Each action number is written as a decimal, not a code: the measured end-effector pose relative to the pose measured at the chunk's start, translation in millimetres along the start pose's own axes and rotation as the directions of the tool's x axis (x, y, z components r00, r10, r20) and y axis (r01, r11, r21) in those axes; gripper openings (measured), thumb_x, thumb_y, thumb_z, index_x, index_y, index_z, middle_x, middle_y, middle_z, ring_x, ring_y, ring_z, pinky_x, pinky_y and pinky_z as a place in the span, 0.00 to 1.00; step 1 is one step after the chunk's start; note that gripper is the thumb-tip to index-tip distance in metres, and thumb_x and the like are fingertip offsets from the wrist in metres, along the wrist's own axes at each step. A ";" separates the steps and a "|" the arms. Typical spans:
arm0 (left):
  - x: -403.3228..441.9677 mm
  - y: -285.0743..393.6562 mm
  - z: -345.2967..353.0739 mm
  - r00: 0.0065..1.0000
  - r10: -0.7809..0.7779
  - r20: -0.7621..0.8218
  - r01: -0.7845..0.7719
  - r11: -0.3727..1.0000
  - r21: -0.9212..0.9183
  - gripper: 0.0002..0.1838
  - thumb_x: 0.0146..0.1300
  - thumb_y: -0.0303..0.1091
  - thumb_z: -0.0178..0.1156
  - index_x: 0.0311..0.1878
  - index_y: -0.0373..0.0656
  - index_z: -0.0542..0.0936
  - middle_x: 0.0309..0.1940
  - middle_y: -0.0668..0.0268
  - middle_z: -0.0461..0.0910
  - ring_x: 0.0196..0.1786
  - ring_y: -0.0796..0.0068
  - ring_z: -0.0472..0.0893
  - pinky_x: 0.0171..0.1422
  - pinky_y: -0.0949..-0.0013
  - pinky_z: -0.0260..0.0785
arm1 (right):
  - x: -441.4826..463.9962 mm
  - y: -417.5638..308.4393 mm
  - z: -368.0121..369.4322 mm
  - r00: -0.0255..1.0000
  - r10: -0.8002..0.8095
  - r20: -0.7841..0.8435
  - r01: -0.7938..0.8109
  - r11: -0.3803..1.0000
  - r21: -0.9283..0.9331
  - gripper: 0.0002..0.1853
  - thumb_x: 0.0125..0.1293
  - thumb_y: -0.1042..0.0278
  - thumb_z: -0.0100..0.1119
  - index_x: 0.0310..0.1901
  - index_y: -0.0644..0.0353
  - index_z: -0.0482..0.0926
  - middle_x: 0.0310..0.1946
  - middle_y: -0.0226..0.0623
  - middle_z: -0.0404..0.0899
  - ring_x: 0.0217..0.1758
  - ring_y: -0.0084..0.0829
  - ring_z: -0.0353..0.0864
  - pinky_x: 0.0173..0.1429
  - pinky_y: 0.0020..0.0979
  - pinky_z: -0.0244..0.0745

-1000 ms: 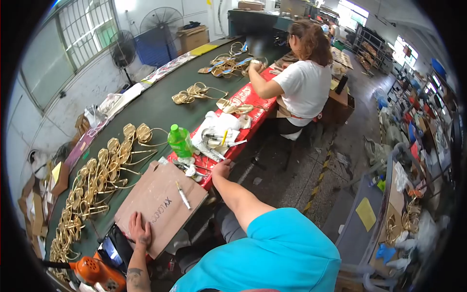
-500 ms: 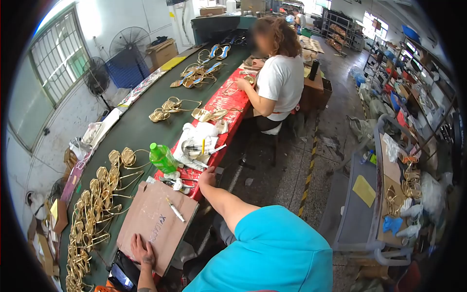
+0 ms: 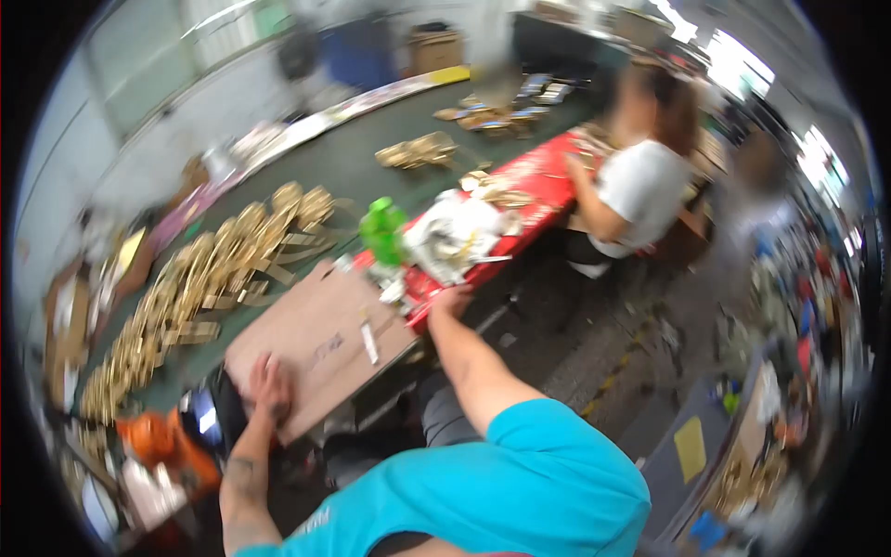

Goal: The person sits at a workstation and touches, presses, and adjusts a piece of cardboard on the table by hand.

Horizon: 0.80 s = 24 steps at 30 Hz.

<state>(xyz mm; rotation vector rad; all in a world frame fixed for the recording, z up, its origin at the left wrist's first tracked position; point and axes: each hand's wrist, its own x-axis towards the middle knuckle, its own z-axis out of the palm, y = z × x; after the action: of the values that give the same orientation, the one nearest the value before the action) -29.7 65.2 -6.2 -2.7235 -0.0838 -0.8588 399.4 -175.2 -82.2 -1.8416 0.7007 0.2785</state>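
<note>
Cardboard under left fingers; right fingers at red tabletop edge

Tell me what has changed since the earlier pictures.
The view swung left since the last picture, blurring and showing more of the orange device. No hold visibly changed: left hand stays on the cardboard, right hand at the edge of the red surface.

The wall is pale, the far windows bright.
</note>
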 end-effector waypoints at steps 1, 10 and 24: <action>10.0 15.0 -12.2 0.970 -0.244 -0.006 0.237 0.948 -0.212 0.23 0.57 0.28 0.62 0.59 0.42 0.80 0.61 0.51 0.76 0.63 0.46 0.76 0.68 0.51 0.70 | 5.6 2.0 -0.3 0.999 -0.026 0.044 0.028 0.998 -0.052 0.27 0.82 0.48 0.30 0.59 0.65 0.71 0.45 0.61 0.85 0.48 0.64 0.86 0.54 0.55 0.80; 213.6 109.6 -235.4 0.967 -0.021 -0.253 -0.058 0.951 -0.303 0.15 0.57 0.28 0.68 0.49 0.49 0.83 0.45 0.70 0.84 0.38 0.70 0.84 0.39 0.71 0.75 | -1.9 -29.9 -23.2 0.954 0.152 0.257 -0.082 0.961 -0.263 0.30 0.84 0.53 0.22 0.60 0.69 0.72 0.55 0.67 0.81 0.50 0.67 0.84 0.56 0.59 0.79; 250.2 193.0 -373.4 0.756 -0.381 -0.533 0.230 0.916 -0.328 0.06 0.68 0.41 0.60 0.36 0.57 0.74 0.35 0.72 0.80 0.33 0.72 0.77 0.40 0.63 0.72 | 50.7 -75.0 -30.6 0.704 0.650 0.288 -0.572 0.758 -0.314 0.30 0.82 0.54 0.24 0.59 0.67 0.77 0.55 0.63 0.83 0.55 0.61 0.85 0.60 0.57 0.79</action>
<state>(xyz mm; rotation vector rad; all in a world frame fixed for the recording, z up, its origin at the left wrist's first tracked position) -4.0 -233.5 380.3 -2.5434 -0.3254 -1.8954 479.6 -202.6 -37.9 -1.6054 1.0239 1.1647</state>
